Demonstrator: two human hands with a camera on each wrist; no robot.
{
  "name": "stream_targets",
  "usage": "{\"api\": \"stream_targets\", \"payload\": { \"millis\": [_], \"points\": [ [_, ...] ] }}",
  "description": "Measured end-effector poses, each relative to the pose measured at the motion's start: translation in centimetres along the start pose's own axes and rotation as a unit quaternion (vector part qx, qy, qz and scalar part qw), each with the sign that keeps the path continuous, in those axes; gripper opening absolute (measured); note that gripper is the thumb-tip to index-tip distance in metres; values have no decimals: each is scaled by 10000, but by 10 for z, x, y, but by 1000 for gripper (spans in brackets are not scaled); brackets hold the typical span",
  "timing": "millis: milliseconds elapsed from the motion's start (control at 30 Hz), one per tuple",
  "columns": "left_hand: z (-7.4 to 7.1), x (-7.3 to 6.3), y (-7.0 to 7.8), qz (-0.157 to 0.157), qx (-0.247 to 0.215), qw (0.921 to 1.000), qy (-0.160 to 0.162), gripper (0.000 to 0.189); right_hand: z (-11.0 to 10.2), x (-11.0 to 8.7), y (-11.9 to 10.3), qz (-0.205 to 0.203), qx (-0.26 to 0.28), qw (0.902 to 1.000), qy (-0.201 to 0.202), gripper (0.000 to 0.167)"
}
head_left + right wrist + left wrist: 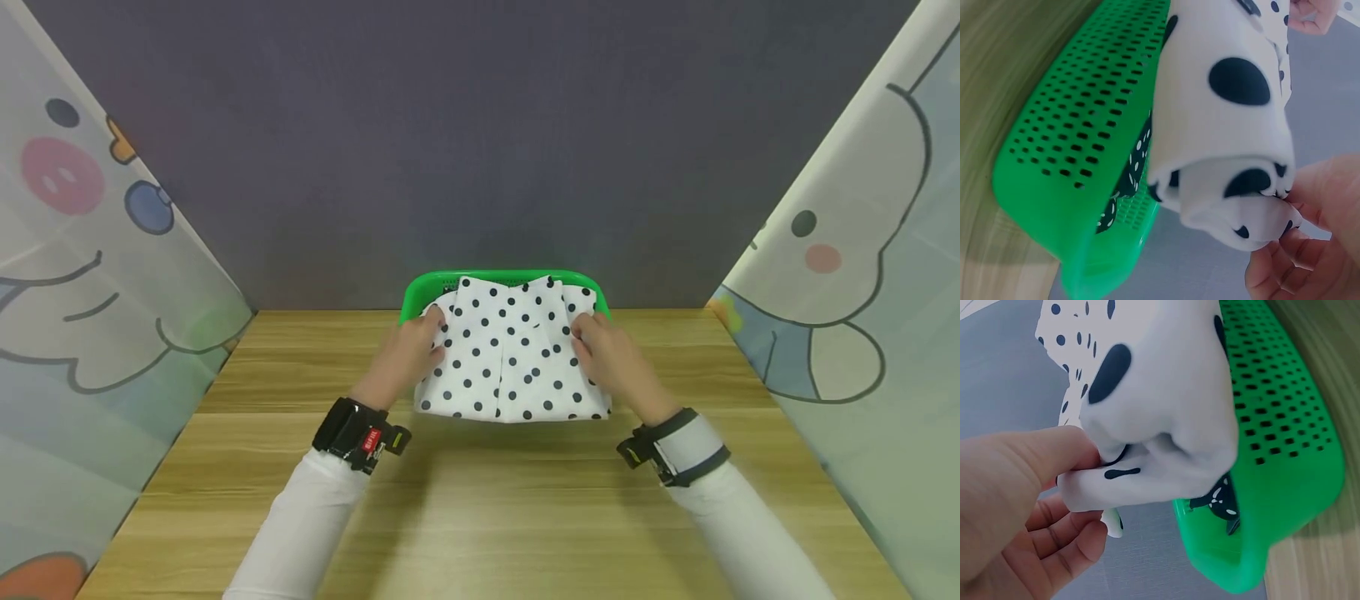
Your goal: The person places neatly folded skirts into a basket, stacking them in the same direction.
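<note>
Both hands hold a folded white cloth with black polka dots [517, 358] by its two sides, over a green plastic basket [510, 274]. In the head view the left hand [405, 350] grips the cloth's left edge. The left wrist view shows the thumb and fingers pinching a folded layer. At the right edge, the right hand [618, 358] pinches the layers between thumb and fingers, seen also in the right wrist view. Inside the basket lies a black cloth with white marks [1136, 162], partly hidden under the polka-dot cloth. The basket's front is covered in the head view.
The basket stands on a wood-grain table [510, 517], near its back edge against a dark grey wall [480, 150]. Panels with cartoon figures flank the table, one left [97, 233] and one right [847, 250].
</note>
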State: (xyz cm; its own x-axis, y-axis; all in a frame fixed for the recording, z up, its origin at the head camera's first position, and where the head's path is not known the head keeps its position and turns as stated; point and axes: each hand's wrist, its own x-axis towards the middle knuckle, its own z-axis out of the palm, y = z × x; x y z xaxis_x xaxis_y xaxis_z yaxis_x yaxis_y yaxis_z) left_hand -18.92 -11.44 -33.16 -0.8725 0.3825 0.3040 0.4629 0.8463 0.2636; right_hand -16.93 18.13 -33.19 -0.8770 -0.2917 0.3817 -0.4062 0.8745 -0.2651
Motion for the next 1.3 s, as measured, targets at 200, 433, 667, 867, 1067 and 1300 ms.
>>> {"api": "stream_targets", "payload": {
  "millis": [200, 433, 667, 867, 1067, 1300],
  "points": [
    [-3, 18, -3, -200, 106, 9995, -241, 37, -3, 18, 3, -39, -39, 10000, -17, 10],
    [-8, 35, -7, -324, 15, 9988, -375, 35, -3, 37, 9, -44, -149, 9999, 46, 10],
    [-10, 48, -10, -545, 148, 9963, -644, 36, -5, 52, 9, 66, -148, 9997, -182, 10],
    [-12, 59, -13, -522, 247, 9959, -704, 35, -4, 65, 12, 209, -217, 9988, -389, 13],
    [-6, 73, -14, -607, 483, 9930, -893, 38, 5, 73, 20, 544, -211, 9956, -734, 18],
    [5, 81, -17, -401, 744, 9927, -855, 53, 17, 80, 29, 778, -211, 9904, -1121, 17]
  ]
}}
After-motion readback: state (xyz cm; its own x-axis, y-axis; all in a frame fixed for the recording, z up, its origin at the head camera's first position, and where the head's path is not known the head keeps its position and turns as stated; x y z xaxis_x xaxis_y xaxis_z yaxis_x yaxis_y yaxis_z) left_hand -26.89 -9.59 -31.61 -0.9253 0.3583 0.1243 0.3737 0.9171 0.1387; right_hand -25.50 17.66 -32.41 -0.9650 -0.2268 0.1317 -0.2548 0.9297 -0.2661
